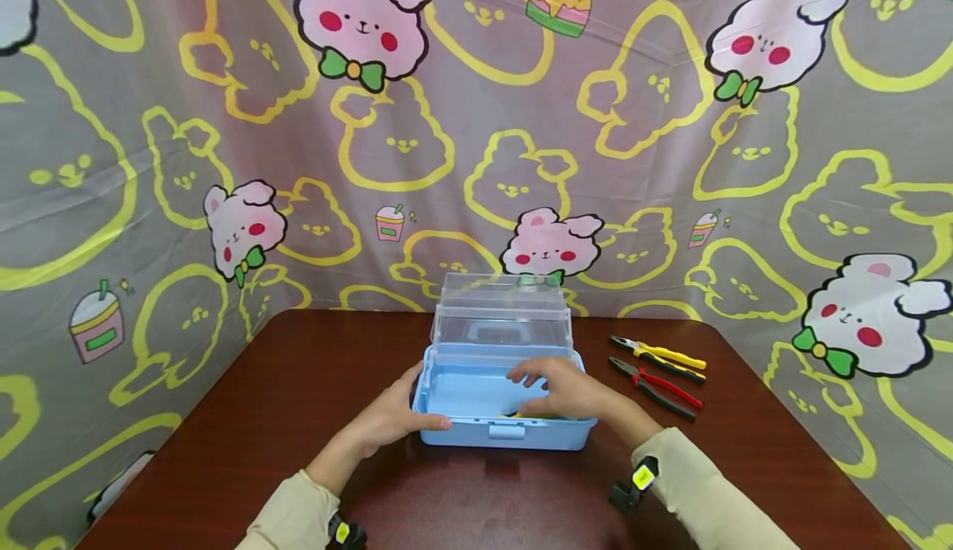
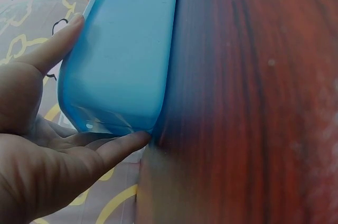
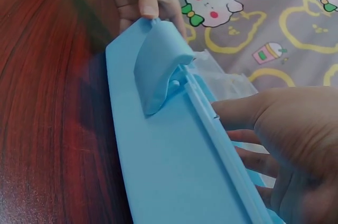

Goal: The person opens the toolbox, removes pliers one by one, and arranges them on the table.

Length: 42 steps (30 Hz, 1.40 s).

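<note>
Sleeved forearms nearest camera, small wrist devices with yellow tags, no writing legible. Left hand [image 1: 390, 418] grips left front corner of blue box [image 1: 476, 393], thumb on front wall, fingers round side. Right hand [image 1: 566, 389] reaches over box's front rim, fingers relaxed inside on yellow item, mostly hidden; grasp cannot be told. Clear lid [image 1: 502, 310] stands raised behind hands. Yellow-handled pliers [image 1: 658, 354] and red-handled pliers [image 1: 655, 386] lie on brown table [image 1: 260, 418], just right of right hand.
</note>
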Tool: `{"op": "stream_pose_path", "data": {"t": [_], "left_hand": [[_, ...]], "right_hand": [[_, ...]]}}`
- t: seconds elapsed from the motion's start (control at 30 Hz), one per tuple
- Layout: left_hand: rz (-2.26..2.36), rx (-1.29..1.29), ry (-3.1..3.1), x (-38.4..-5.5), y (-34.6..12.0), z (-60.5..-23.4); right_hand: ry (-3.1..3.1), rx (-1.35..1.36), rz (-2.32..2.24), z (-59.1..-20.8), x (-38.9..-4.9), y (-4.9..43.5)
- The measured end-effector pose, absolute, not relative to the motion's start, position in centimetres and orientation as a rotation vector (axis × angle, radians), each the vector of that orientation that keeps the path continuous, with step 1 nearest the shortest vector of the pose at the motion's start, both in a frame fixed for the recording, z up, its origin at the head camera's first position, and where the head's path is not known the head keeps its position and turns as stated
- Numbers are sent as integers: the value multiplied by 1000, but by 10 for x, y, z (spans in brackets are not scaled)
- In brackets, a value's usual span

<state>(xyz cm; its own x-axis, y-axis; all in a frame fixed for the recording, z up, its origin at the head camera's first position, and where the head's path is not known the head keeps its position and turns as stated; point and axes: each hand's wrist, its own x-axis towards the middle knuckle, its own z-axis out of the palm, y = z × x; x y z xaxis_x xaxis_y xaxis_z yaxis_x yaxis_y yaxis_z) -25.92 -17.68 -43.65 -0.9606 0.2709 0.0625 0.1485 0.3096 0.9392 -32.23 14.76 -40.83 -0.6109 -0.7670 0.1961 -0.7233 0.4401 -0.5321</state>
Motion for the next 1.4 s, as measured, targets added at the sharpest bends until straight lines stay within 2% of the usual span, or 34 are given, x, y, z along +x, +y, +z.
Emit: {"op": "stream_pose_path", "data": {"t": [0.33, 0.7, 0.97, 1.4], "left_hand": [[1725, 389, 2461, -259, -177, -437], [1736, 399, 2447, -260, -176, -437], [1728, 373, 2470, -259, -177, -436], [1732, 374, 2465, -257, -176, -435]], "right_hand": [[2599, -1360, -678, -413, -327, 141], [2540, -1096, -459, -411, -331, 135], [2558, -1288, -366, -419, -338, 136], [2620, -1365, -411, -418, -333, 137]]}}
